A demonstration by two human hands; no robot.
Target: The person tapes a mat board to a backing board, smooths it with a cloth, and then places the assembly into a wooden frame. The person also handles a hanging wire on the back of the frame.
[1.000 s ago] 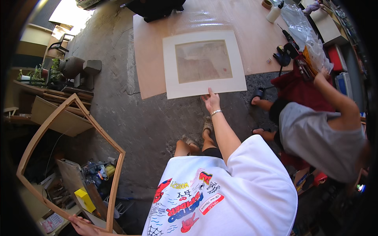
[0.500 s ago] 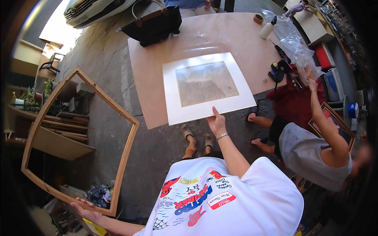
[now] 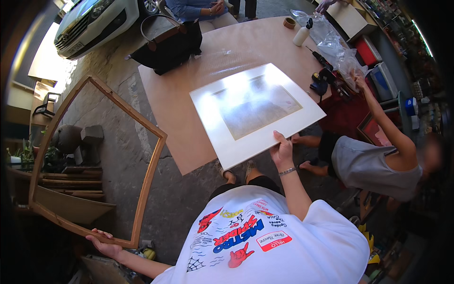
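My left hand [image 3: 105, 243] grips the bottom edge of an empty wooden picture frame [image 3: 148, 189], held up and tilted at my left. Through its opening the floor and some boards show. With its thumb on top, my right hand [image 3: 283, 152] holds the near edge of a matted picture [image 3: 260, 110]. The picture has a wide white border and a pale brownish scene, and bright glare crosses its glossy face. It is held slanted at the near side of a large table covered in brown sheeting [image 3: 165, 113]. The fingers under the picture are hidden.
On the table are a black handbag [image 3: 172, 47], a tape roll [image 3: 289, 22], a white bottle [image 3: 301, 34] and a power drill [image 3: 326, 78]. At the right a co-worker in a grey shirt [image 3: 373, 163] holds clear plastic wrap [image 3: 347, 64]. Another person sits behind the table.
The matted picture has turned and tilted, its left near corner swinging toward me, and glare now covers more of it. The wooden frame has shifted slightly. Both hands keep their hold.
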